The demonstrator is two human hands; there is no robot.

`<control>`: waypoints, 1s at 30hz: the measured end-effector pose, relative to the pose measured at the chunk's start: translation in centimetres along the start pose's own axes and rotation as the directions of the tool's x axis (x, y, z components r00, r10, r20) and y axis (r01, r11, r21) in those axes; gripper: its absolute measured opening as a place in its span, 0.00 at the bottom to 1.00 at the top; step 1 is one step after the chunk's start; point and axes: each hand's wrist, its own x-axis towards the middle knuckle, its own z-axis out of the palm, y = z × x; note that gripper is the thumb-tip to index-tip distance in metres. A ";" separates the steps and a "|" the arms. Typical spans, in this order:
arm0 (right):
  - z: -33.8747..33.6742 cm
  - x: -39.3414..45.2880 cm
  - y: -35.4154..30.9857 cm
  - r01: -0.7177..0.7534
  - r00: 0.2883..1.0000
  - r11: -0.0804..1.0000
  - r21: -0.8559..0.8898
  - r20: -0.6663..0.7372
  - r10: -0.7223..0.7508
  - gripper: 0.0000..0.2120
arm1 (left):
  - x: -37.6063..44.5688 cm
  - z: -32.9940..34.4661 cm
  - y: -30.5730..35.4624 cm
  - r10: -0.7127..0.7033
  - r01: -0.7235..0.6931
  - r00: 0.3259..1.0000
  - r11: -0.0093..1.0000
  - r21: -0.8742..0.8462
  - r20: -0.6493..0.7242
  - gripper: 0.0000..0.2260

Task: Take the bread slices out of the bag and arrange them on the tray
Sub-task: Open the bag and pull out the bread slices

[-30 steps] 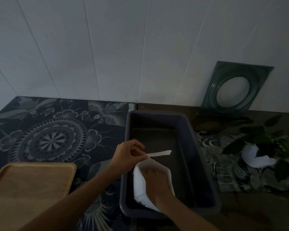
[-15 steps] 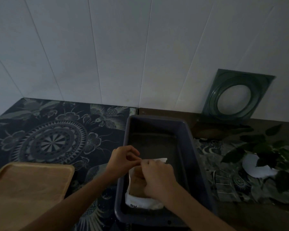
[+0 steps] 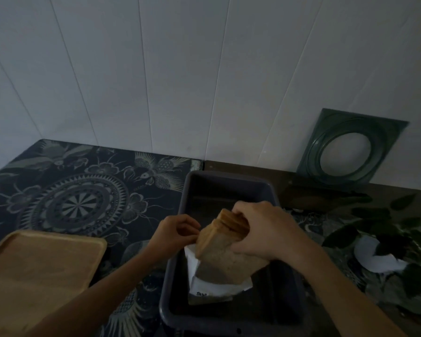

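A stack of brown bread slices [image 3: 219, 249] sticks halfway out of a white bag [image 3: 212, 287], which lies inside a dark grey tub [image 3: 231, 183]. My right hand [image 3: 265, 232] grips the top of the stack from the right. My left hand [image 3: 175, 231] pinches the bag's edge just left of the bread. The wooden tray [image 3: 41, 266] lies bare at the lower left on the patterned cloth, well apart from both hands.
A dark patterned cloth [image 3: 80, 190] covers the table's left part. A green square frame [image 3: 348, 149] leans on the white wall at the back right. A leafy plant with white paper [image 3: 384, 251] sits right of the tub.
My right hand went into the bag, closed on the slices and has lifted them partly out. My left hand kept hold of the bag's edge.
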 end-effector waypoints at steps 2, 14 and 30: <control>-1.3 0.0 0.4 0.012 1.000 0.999 0.030 -0.009 -0.012 0.23 | -0.1 0.1 0.2 0.009 -0.009 1.000 1.000 -0.001 0.022 0.10; -6.4 1.8 1.8 0.120 0.989 0.931 0.345 -0.122 -0.083 0.25 | -0.8 -2.6 6.0 0.194 -0.132 0.958 0.952 -0.275 0.213 0.43; -1.1 5.1 5.0 -0.119 0.992 0.378 0.918 0.126 0.007 0.20 | -1.7 -5.6 7.9 0.048 -0.018 0.997 0.889 -0.457 0.053 0.27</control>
